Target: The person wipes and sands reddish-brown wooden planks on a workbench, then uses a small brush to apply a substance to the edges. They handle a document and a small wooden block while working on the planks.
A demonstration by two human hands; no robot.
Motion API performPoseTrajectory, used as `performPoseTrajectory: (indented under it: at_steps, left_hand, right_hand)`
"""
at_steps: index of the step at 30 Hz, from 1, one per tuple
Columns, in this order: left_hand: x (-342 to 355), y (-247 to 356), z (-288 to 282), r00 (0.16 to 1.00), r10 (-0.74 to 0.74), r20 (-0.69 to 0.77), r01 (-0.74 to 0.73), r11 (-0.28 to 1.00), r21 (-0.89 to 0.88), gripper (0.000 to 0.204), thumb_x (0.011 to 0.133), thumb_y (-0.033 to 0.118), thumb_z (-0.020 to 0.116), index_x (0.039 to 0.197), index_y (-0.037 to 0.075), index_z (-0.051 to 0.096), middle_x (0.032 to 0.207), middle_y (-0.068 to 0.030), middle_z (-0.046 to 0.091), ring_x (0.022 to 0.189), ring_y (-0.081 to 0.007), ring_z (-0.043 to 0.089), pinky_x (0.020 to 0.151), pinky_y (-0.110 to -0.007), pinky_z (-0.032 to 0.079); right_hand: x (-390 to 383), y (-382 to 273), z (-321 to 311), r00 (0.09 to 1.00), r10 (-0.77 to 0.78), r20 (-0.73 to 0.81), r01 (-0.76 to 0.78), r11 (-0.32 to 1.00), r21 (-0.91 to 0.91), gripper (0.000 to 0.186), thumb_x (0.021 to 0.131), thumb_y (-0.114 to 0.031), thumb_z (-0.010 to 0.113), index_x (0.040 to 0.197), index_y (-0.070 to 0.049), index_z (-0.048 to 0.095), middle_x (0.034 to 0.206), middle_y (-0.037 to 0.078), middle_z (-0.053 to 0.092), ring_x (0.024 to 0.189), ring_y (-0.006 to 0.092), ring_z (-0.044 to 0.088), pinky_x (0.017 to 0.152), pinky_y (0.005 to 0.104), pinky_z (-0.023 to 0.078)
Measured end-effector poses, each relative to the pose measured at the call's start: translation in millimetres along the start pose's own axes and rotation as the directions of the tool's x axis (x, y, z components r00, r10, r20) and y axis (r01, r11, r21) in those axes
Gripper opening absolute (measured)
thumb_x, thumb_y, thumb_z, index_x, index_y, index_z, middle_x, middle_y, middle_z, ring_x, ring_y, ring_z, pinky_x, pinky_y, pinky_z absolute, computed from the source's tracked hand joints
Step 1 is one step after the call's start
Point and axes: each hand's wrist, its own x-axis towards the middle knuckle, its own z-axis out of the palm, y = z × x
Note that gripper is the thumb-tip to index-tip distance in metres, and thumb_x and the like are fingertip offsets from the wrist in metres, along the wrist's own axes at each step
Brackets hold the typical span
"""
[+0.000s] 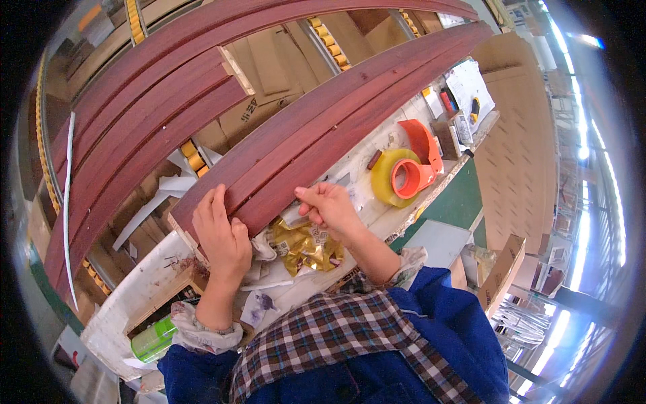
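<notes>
The left hand (221, 237) lies flat and open, palm down, on the near end of a long reddish-brown wooden moulding (323, 128), its fingers spread over the grooved face and holding nothing closed in them. The right hand (328, 207) is just beside it, to its right, at the lower edge of the same moulding; its fingers are pinched together on a small pale piece (296, 214) that rests against the wood, though what that piece is cannot be told. The moulding runs away from both hands, up and to the right, across a white worktable (145, 286) whose bare, stained top shows below the left hand. Directly beneath the right hand, on the table, sits a crumpled gold foil wrapper (306, 248) among scraps of white paper. Further right of the right hand stands a yellow roll of packing tape (389, 176) mounted in an orange tape dispenser (420, 145). Above the left hand, well apart from it, a second stack of similar red-brown mouldings (148, 114) curves across the view over flattened cardboard. Down by the left wrist, at the table's near edge, lies a green spray can (153, 339). Both forearms wear patterned sleeve covers over a blue jacket with a plaid collar.
</notes>
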Motion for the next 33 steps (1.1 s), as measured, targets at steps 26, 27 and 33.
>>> performPoseTrajectory:
  at_steps: [26,27,33]
  left_hand:
    - [-0.4,4.8,8.0,0.995,0.084,-0.059,-0.075,0.988,0.131,0.049,0.080,0.013,0.048,0.126,-0.003,0.044,0.120,-0.0226,0.047,0.106,-0.0384,0.045,0.094,-0.046,0.034]
    - [-0.9,5.0,11.0,0.992,0.100,-0.071,-0.090,0.986,0.142,0.049,0.081,0.014,0.049,0.126,-0.002,0.044,0.119,-0.0223,0.047,0.106,-0.0382,0.045,0.094,-0.046,0.034]
    - [-2.3,12.5,16.4,0.987,0.140,-0.074,-0.123,0.973,0.196,0.059,0.081,0.026,0.062,0.129,-0.002,0.043,0.118,-0.0215,0.049,0.107,-0.0377,0.046,0.094,-0.045,0.035]
  right_hand:
    - [17.9,-54.3,-93.3,0.751,-0.611,-0.250,0.360,0.696,-0.621,0.040,0.090,-0.036,0.059,0.077,0.002,0.061,0.062,0.012,0.065,0.048,0.0181,0.060,0.047,0.0338,0.047]
    - [19.4,-57.1,-113.7,0.710,-0.682,-0.175,0.331,0.543,-0.772,0.039,0.088,-0.036,0.061,0.078,0.001,0.063,0.066,0.014,0.066,0.055,0.0270,0.063,0.053,0.0384,0.050]
    - [-1.3,-51.2,-105.8,0.501,-0.788,0.357,0.591,0.010,-0.807,0.021,0.080,-0.026,0.069,0.084,-0.006,0.065,0.081,0.015,0.065,0.073,0.0319,0.062,0.067,0.0409,0.049]
